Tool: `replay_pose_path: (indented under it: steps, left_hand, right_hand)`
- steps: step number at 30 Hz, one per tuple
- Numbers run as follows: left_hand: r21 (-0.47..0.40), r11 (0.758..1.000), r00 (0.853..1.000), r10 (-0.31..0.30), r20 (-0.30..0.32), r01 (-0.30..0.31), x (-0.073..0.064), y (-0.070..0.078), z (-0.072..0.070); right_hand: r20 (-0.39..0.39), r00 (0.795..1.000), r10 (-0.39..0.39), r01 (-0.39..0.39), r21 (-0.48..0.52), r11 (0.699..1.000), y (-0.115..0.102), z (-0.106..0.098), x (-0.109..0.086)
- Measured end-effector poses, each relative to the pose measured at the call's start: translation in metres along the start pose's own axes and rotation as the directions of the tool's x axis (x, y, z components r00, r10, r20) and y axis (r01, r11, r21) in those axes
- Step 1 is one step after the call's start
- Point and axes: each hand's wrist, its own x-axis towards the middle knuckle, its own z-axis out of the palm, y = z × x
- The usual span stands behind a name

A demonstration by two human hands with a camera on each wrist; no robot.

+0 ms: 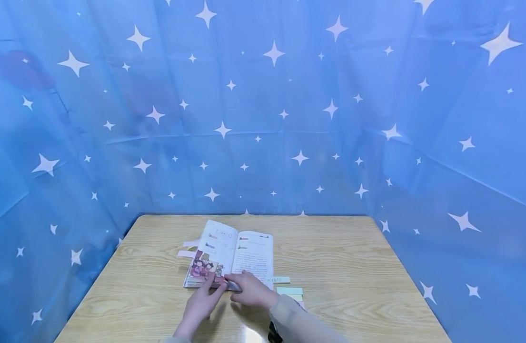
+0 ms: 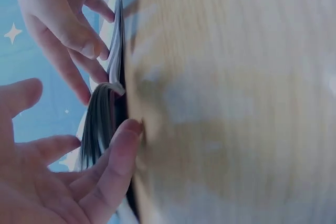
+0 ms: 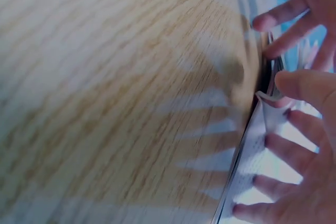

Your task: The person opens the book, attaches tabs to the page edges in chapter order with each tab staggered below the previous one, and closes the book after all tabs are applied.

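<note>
An open book (image 1: 254, 245) lies on the wooden table, its left page carrying a coloured picture of cartoon figures. At the bottom edge of that left half is my left hand (image 1: 201, 302), fingers loosely extended. In the left wrist view, fingertips of my left hand (image 2: 58, 182) touch the fanned page edges (image 2: 97, 124), with the thumb standing apart. My right hand (image 1: 254, 290) rests on the lower part of the right page. Its fingers (image 3: 286, 150) are spread across the paper in the right wrist view, the thumb near the bottom of the spine.
Pink paper tabs (image 1: 186, 254) stick out past the book's left side. A green tab (image 1: 282, 279) juts out at the right, with more coloured slips (image 1: 290, 290) below it. The wooden table (image 1: 352, 267) ends at a blue star-patterned curtain (image 1: 263, 105).
</note>
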Motion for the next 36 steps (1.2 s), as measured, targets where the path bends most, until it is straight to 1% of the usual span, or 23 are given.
replay_pose_path:
  steps: [3, 5, 7, 9, 11, 13, 14, 15, 16, 17, 18, 20, 21, 22, 23, 25, 27, 29, 30, 32, 34, 36]
  left_hand:
    - [-0.071, 0.997, 0.999, -0.024, -0.044, 0.021, 0.003, -0.003, 0.000]
    - [-0.144, 0.989, 0.996, -0.050, -0.076, 0.039, 0.007, -0.005, -0.001]
    - [-0.232, 0.971, 0.991, -0.078, -0.111, 0.050, 0.011, -0.006, -0.003]
    - [-0.327, 0.943, 0.985, -0.115, -0.130, 0.067, 0.014, -0.008, -0.005]
    - [-0.433, 0.898, 0.979, -0.148, -0.140, 0.074, 0.016, -0.012, -0.006]
    - [-0.544, 0.835, 0.971, -0.187, -0.147, 0.078, 0.020, -0.016, -0.007]
    - [-0.591, 0.803, 0.967, -0.208, -0.146, 0.083, 0.022, -0.019, -0.006]
    - [-0.630, 0.773, 0.965, -0.216, -0.150, 0.075, 0.024, -0.021, -0.006]
    - [-0.670, 0.739, 0.961, -0.229, -0.155, 0.067, 0.027, -0.024, -0.006]
    - [-0.712, 0.699, 0.958, -0.241, -0.156, 0.060, 0.029, -0.026, -0.006]
    - [-0.746, 0.663, 0.954, -0.259, -0.152, 0.061, 0.031, -0.028, -0.006]
    - [-0.795, 0.603, 0.948, -0.288, -0.137, 0.068, 0.035, -0.030, -0.007]
    - [-0.816, 0.573, 0.947, -0.296, -0.127, 0.070, 0.037, -0.030, -0.008]
    - [-0.832, 0.549, 0.943, -0.311, -0.116, 0.079, 0.039, -0.030, -0.008]
    - [-0.840, 0.535, 0.941, -0.323, -0.106, 0.089, 0.040, -0.030, -0.009]
    - [-0.848, 0.519, 0.936, -0.341, -0.090, 0.107, 0.043, -0.029, -0.010]
    - [-0.864, 0.488, 0.935, -0.350, -0.063, 0.125, 0.045, -0.027, -0.010]
    - [-0.883, 0.449, 0.935, -0.353, -0.036, 0.135, 0.047, -0.025, -0.010]
    - [-0.896, 0.423, 0.937, -0.349, -0.024, 0.135, 0.047, -0.024, -0.010]
    - [-0.912, 0.390, 0.942, -0.335, -0.011, 0.128, 0.047, -0.021, -0.010]
    - [-0.918, 0.381, 0.946, -0.325, -0.021, 0.110, 0.048, -0.019, -0.010]
    - [-0.916, 0.389, 0.946, -0.323, -0.040, 0.094, 0.047, -0.016, -0.010]
  right_hand:
    - [0.023, 0.999, 0.044, -0.044, 0.008, 0.999, 0.000, -0.001, 0.002]
    - [0.035, 0.997, 0.068, -0.069, 0.010, 0.998, 0.000, -0.001, 0.002]
    - [0.041, 0.996, 0.081, -0.082, 0.013, 0.997, 0.000, -0.002, 0.003]
    - [0.044, 0.995, 0.087, -0.088, 0.012, 0.996, 0.000, -0.002, 0.003]
    - [0.045, 0.995, 0.093, -0.094, 0.013, 0.996, 0.000, -0.003, 0.003]
    - [0.044, 0.995, 0.091, -0.092, 0.014, 0.996, 0.000, -0.003, 0.002]
    - [0.044, 0.995, 0.090, -0.091, 0.016, 0.996, 0.000, -0.002, 0.002]
    - [0.044, 0.995, 0.090, -0.091, 0.020, 0.996, 0.001, -0.002, 0.002]
    - [0.043, 0.995, 0.086, -0.087, 0.022, 0.996, 0.001, -0.002, 0.001]
    - [0.040, 0.996, 0.081, -0.082, 0.023, 0.996, 0.001, -0.002, 0.001]
    - [0.037, 0.996, 0.075, -0.076, 0.022, 0.997, 0.002, -0.001, 0.001]
    - [0.034, 0.997, 0.068, -0.069, 0.020, 0.997, 0.003, 0.000, 0.000]
    - [0.031, 0.997, 0.067, -0.067, 0.017, 0.998, 0.003, 0.000, 0.000]
    - [0.030, 0.997, 0.069, -0.069, 0.014, 0.998, 0.004, 0.001, -0.001]
    - [0.030, 0.997, 0.074, -0.075, 0.013, 0.997, 0.005, 0.001, -0.002]
    - [0.035, 0.995, 0.094, -0.095, 0.015, 0.995, 0.006, 0.002, -0.003]
    - [0.042, 0.992, 0.119, -0.120, 0.024, 0.992, 0.008, 0.002, -0.005]
    - [0.055, 0.988, 0.141, -0.143, 0.030, 0.989, 0.010, 0.001, -0.007]
    - [0.065, 0.986, 0.152, -0.154, 0.033, 0.987, 0.011, 0.001, -0.007]
    - [0.089, 0.982, 0.167, -0.170, 0.039, 0.985, 0.013, 0.000, -0.009]
    - [0.116, 0.977, 0.179, -0.184, 0.034, 0.982, 0.016, 0.000, -0.010]
    - [0.140, 0.972, 0.186, -0.192, 0.031, 0.981, 0.018, 0.000, -0.011]
